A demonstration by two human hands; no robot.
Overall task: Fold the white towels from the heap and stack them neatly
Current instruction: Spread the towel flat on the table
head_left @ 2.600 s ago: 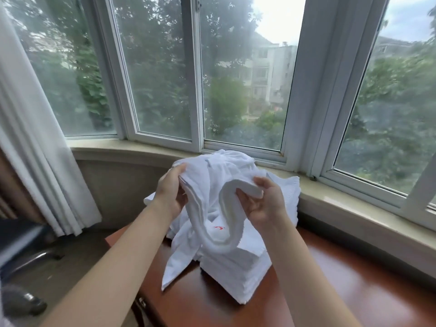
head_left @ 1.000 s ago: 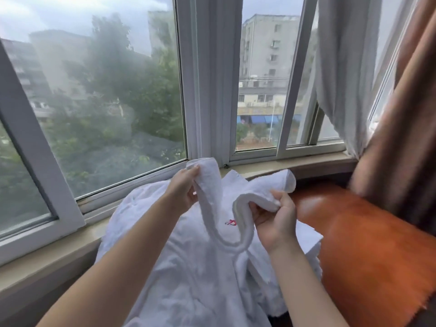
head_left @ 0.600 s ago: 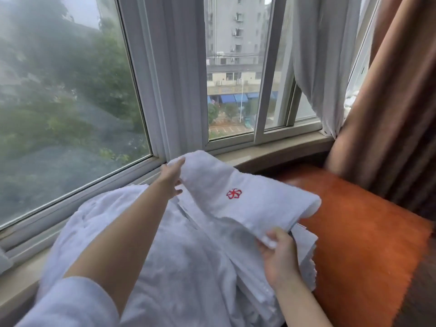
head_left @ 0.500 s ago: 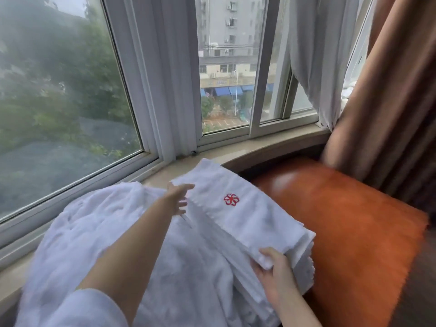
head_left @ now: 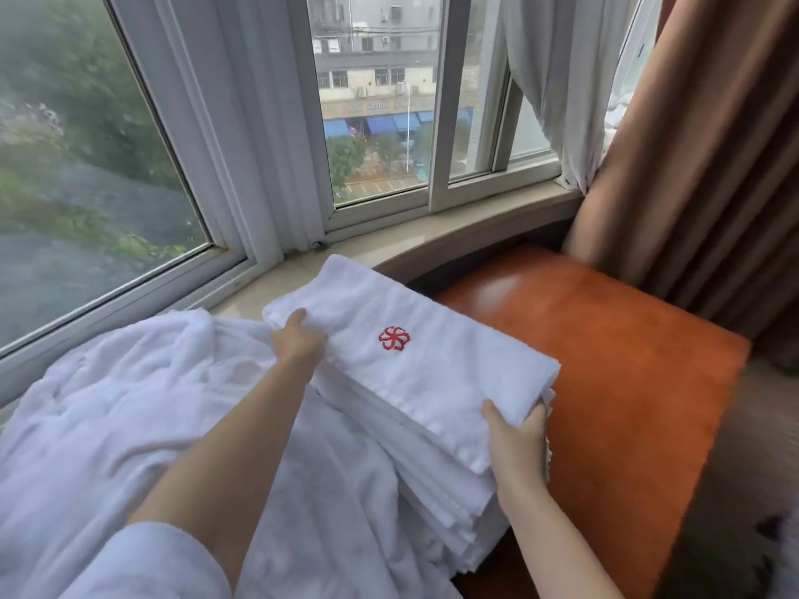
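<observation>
- Two bare forearms come in from the bottom edge, each ending in a bare hand: the left hand and the right hand.
- Neither hand shows a ring, a watch or a bracelet, and neither wrist carries a band.
- Behind the left hand, up the arm, a loose sleeve covers the upper part; it is very pale, white with a faint bluish cast, and its soft rounded hem ends well back from the wrist.
- Behind the right hand the arm is uncovered all the way to the bottom edge; no cuff shows there.
- The nails are too small to make out.
</observation>
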